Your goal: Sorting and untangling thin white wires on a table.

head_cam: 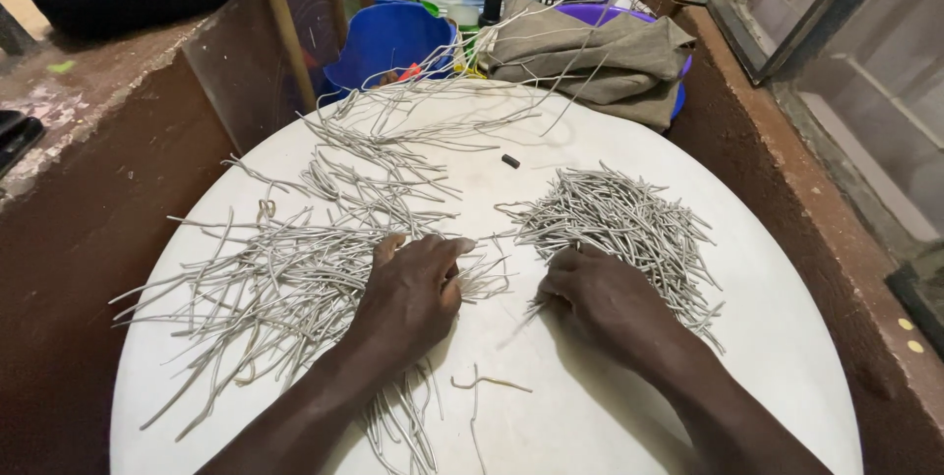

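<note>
Both hands rest on the white table (590, 416): left hand (413, 288) on long grey strips (275, 283), right hand (600, 298) beside the shorter pile (619, 219) (fingers curled).

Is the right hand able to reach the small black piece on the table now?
Probably yes. The small black piece lies alone on bare white table beyond the right hand, with only the pile of short grey strips beside the path.

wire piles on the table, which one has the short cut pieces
The pile by the right hand: short, dense, even pieces. The pile under the left hand is long, loose strands.
</note>
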